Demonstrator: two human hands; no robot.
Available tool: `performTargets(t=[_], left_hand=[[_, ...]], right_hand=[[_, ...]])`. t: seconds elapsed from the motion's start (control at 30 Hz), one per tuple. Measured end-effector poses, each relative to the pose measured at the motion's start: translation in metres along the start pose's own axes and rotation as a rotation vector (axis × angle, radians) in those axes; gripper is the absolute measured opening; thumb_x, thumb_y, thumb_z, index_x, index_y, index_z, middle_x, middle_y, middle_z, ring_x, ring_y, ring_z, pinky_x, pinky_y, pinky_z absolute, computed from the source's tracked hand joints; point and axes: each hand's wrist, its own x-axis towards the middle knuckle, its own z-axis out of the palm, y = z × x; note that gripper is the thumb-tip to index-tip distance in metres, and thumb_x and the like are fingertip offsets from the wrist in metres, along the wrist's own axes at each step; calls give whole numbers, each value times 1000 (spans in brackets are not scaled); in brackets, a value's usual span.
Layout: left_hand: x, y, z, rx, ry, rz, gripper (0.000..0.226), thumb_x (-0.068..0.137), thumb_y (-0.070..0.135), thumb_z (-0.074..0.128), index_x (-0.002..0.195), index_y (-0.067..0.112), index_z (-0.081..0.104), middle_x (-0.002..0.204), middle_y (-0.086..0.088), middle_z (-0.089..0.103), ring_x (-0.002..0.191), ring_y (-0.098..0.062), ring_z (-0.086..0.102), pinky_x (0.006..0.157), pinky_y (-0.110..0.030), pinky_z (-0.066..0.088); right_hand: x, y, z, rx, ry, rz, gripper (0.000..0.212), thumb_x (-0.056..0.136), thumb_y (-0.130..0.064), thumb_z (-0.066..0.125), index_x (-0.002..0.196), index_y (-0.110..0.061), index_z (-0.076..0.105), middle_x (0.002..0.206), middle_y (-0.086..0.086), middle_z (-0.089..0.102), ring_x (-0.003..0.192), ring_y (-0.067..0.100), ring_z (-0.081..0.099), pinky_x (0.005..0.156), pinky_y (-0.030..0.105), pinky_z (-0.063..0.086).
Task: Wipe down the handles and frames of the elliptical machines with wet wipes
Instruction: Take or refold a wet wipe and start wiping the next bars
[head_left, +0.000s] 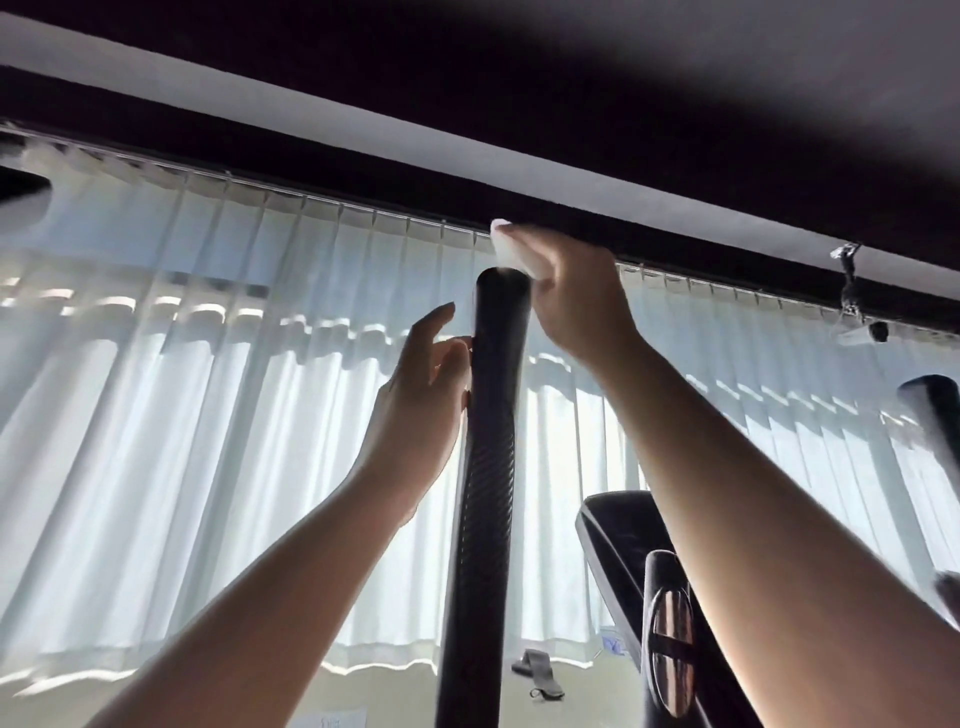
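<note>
**Black handle, wipe at its tip**

Black and ribbed, standing upright mid-view: elliptical handle (491, 415), backlit against pale vertical blinds (208, 415).

Right hand (576, 301) raised to the handle's rounded top — fingers curled round a white wet wipe (511, 249), pressed at the upper right edge of the tip. Grip here clenched on the wipe.

Left hand (421, 410) up against the handle's left side, a little below the top; fingers straight and relaxed, thumb side touching the black surface, nothing held. Grip released.

Lower right, behind the right forearm: dark console (615, 540) tilted back, and beside it a shorter black post with a shiny metal band (670, 644). Far right — rounded end of a second handle (932, 400). Dark ceiling beam (519, 171) running across above the blinds. Small dark strap (537, 670) lying on the floor near the window.
</note>
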Motion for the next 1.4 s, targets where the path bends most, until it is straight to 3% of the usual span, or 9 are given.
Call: performTargets(t=[0.13, 0.27, 0.43, 0.53, 0.77, 0.87, 1.03, 1.17, 1.4], left_hand=[[3, -1, -2, -109, -96, -20, 39, 107, 30, 33, 146, 33, 33, 112, 20, 64, 102, 14, 58, 98, -22, 45], [8, -4, -8, -164, -130, -87, 37, 105, 34, 41, 141, 31, 37, 128, 10, 61, 124, -2, 53, 104, -30, 43], [4, -2, -10, -73, -98, -151, 38, 106, 38, 28, 140, 30, 42, 127, 6, 58, 108, -5, 58, 85, -26, 47], [-3, -6, -10, -54, -125, -209, 43, 105, 42, 27, 145, 29, 39, 139, 3, 52, 126, -14, 51, 99, -41, 46], [-12, -17, -6, -125, -115, -246, 42, 104, 41, 28, 144, 32, 38, 145, 7, 48, 132, -7, 45, 109, -39, 39], [-31, -27, -13, -70, -103, -239, 43, 102, 45, 28, 141, 33, 42, 137, 8, 54, 125, -8, 52, 103, -36, 43], [-61, -37, -21, -85, -163, -272, 55, 87, 58, 32, 139, 44, 40, 131, 20, 54, 123, -3, 51, 99, -36, 48], [-60, -36, -23, -105, -197, -282, 52, 86, 58, 31, 136, 47, 39, 137, 18, 51, 124, -2, 51, 102, -38, 47], [-78, -43, -30, -85, -182, -290, 42, 87, 56, 32, 123, 43, 51, 131, 21, 54, 123, 2, 52, 93, -28, 51]], right_hand=[[-29, 8, 30, 145, 35, -19, 54, 84, 14, 39, 129, -5, 62, 136, 10, 59, 128, 11, 49, 106, 3, 26], [-65, 13, 38, 87, 57, -167, 46, 89, 10, 40, 126, -5, 63, 136, 10, 58, 130, 3, 41, 109, 8, 28], [-141, 6, 39, 164, -135, -207, 46, 89, -1, 36, 126, -2, 63, 136, 6, 58, 137, 8, 40, 114, 17, 28], [-129, 12, 24, 141, -27, -119, 49, 88, -3, 33, 127, -3, 62, 134, 3, 57, 131, 4, 42, 113, 12, 26], [-37, 33, 55, 220, 74, 84, 50, 92, 10, 36, 138, -3, 51, 144, 13, 50, 137, 21, 43, 110, 5, 23], [-82, 25, 73, 258, 100, 129, 53, 90, 4, 35, 140, -7, 51, 147, 8, 48, 134, 5, 39, 110, 10, 29], [-176, 6, 67, 344, -3, 38, 45, 94, 6, 36, 137, 5, 51, 147, 16, 48, 140, 6, 38, 115, 22, 30], [-226, -4, 53, 257, -124, -7, 63, 84, 18, 41, 142, -8, 47, 152, 6, 41, 143, 16, 36, 117, 29, 30], [-121, 3, 48, 12, 68, -33, 46, 90, 5, 39, 131, 0, 57, 140, 14, 55, 134, 27, 47, 111, 31, 39]])
